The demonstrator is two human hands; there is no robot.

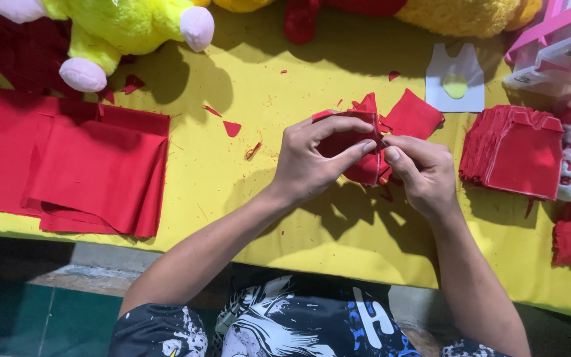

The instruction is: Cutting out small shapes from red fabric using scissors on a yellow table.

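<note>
Both hands hold a small folded bundle of red fabric pieces [365, 142] just above the yellow table cover [266, 86]. My left hand [315, 158] wraps the bundle from the left, thumb and forefinger pinching its right edge. My right hand [421, 168] meets it from the right, thumb pressed on the same edge. More red cloth of the bundle [414, 116] sticks out behind the fingers.
Folded red fabric [94, 168] lies at the left. A thick stack of cut red shirt-shaped pieces [517, 152] sits at the right, with a white shirt-shaped template [456, 79] behind it. Plush toys [120, 30] line the far edge. Red scraps [231, 127] dot the cover.
</note>
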